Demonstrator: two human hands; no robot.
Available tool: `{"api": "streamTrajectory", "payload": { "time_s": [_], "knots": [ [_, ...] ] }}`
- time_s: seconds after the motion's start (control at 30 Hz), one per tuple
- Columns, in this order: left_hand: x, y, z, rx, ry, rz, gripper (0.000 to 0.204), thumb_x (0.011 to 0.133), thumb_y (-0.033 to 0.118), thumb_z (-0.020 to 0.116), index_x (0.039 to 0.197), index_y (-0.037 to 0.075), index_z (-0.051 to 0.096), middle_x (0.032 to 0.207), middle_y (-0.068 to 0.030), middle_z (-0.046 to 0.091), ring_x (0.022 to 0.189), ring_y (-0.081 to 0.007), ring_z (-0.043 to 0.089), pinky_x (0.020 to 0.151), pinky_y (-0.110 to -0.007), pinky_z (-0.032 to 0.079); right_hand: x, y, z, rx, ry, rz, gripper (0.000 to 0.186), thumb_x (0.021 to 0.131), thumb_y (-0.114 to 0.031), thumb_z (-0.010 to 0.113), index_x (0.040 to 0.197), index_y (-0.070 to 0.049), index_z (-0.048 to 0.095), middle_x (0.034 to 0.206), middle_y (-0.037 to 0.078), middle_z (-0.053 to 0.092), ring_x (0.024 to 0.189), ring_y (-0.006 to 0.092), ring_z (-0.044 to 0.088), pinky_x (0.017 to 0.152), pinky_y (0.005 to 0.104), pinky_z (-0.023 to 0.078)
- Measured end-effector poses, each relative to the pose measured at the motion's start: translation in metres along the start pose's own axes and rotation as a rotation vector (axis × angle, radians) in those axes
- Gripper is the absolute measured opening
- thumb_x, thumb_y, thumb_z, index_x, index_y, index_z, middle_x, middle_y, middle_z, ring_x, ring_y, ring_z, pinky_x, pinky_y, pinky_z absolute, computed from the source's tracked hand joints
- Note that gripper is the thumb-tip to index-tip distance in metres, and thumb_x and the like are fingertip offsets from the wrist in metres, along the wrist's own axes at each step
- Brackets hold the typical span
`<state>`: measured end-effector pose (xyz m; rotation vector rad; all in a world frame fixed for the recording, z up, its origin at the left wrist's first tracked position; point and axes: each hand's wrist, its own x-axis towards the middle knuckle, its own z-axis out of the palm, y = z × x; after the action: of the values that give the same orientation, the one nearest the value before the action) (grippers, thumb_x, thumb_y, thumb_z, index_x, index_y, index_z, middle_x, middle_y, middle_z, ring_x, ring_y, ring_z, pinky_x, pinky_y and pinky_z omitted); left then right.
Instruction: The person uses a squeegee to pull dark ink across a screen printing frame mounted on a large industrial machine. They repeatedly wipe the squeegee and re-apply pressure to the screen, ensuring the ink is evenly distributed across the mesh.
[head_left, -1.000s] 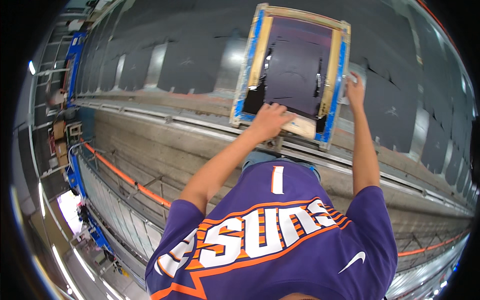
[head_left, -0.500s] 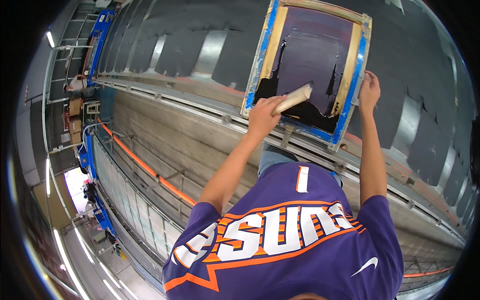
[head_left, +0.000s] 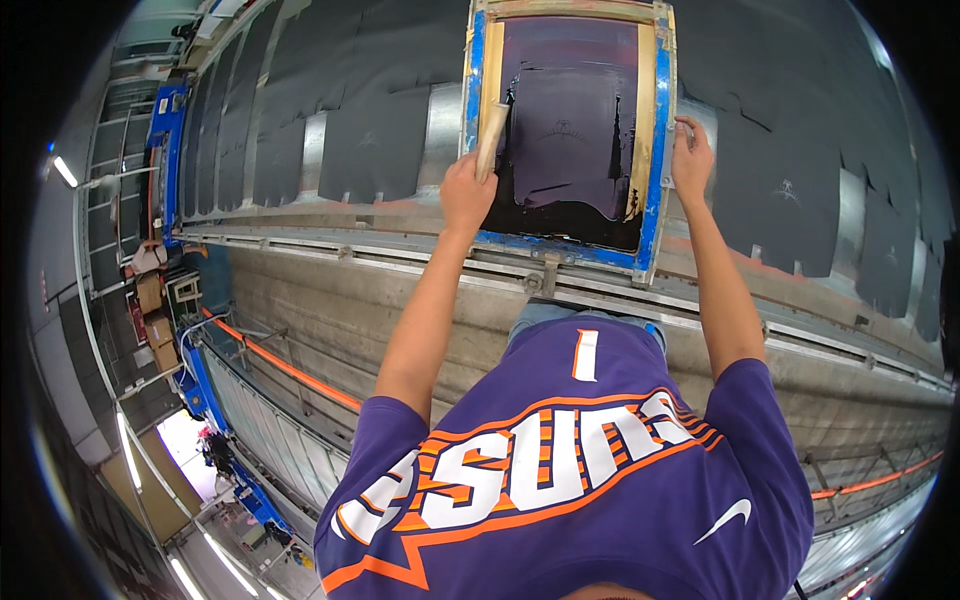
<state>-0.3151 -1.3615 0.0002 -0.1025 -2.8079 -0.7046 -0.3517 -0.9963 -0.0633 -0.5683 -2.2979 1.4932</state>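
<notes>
A printing screen (head_left: 652, 190) in a frame edged with blue and tan tape lies over the long table, dark wet ink pooled along its near end and sides. A faint printed figure shows through the mesh (head_left: 565, 150). My left hand (head_left: 467, 192) is closed round a pale wooden squeegee (head_left: 493, 135), which stands over the frame's left side; whether its lower edge touches the mesh cannot be made out. At the frame's right edge, my right hand (head_left: 692, 160) has its fingers curled onto the rim.
Dark fabric pieces (head_left: 375, 150) lie in a row along the table on both sides of the screen, with bare metallic strips between them. A metal rail (head_left: 400, 255) runs along the table's near edge. An orange pipe (head_left: 285, 368) and another long table stand to the left.
The squeegee in my left hand has swung from over the ink's near part to the frame's left side, now more upright. My right hand stays at the right rim. The whole view has shifted.
</notes>
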Motion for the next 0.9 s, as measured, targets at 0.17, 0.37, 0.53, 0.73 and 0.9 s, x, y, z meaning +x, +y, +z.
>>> {"api": "streamTrajectory", "payload": {
  "time_s": [0.17,0.37,0.53,0.73,0.9],
  "knots": [
    [-0.031,0.009,0.004,-0.024,-0.107,-0.115,0.035,0.081,0.016,0.068,0.114,0.002,0.070,0.098,-0.0211,0.070,0.093,-0.0411,0.067,0.081,-0.047,0.052,0.000,0.003,0.004,-0.046,0.014,0.071,0.023,0.101,-0.029,0.057,0.114,-0.014,0.070,0.065,0.011,0.058,0.059,0.0210,0.054,0.060,0.0378,0.043],
    [-0.044,0.068,0.031,-0.405,-0.389,-0.234,0.038,0.081,0.022,0.069,0.115,0.004,0.070,0.091,-0.0207,0.073,0.088,-0.0430,0.069,0.080,-0.048,0.055,0.008,0.017,0.007,-0.062,-0.070,0.100,0.024,0.102,-0.028,0.055,0.115,-0.014,0.070,0.066,0.013,0.062,0.065,0.0252,0.066,0.061,0.0417,0.049],
    [0.003,0.099,0.020,0.031,-0.605,0.183,0.036,0.082,0.022,0.068,0.117,0.022,0.073,0.091,-0.0144,0.073,0.090,-0.0384,0.068,0.080,-0.049,0.054,0.025,0.017,-0.006,0.273,-0.301,0.359,0.020,0.104,-0.020,0.054,0.114,-0.009,0.067,0.072,0.005,0.063,0.058,0.0113,0.059,0.048,0.0288,0.047],
    [0.017,0.100,0.016,0.114,-0.707,0.493,0.040,0.080,0.004,0.066,0.110,0.027,0.078,0.107,0.0024,0.075,0.103,-0.0218,0.064,0.091,-0.040,0.045,0.027,0.030,0.016,0.177,-0.197,0.363,0.018,0.103,-0.019,0.053,0.117,-0.010,0.062,0.070,0.001,0.056,0.054,0.0095,0.050,0.045,0.0283,0.039],
    [0.025,0.103,0.037,0.171,-0.707,0.791,0.047,0.077,-0.002,0.069,0.113,0.027,0.077,0.126,0.0102,0.070,0.115,-0.0170,0.059,0.099,-0.040,0.040,0.020,0.015,0.021,0.140,-0.114,0.353,0.020,0.098,-0.022,0.057,0.111,-0.012,0.069,0.098,0.021,0.073,0.095,0.0376,0.069,0.085,0.0444,0.052]
  ]
}}
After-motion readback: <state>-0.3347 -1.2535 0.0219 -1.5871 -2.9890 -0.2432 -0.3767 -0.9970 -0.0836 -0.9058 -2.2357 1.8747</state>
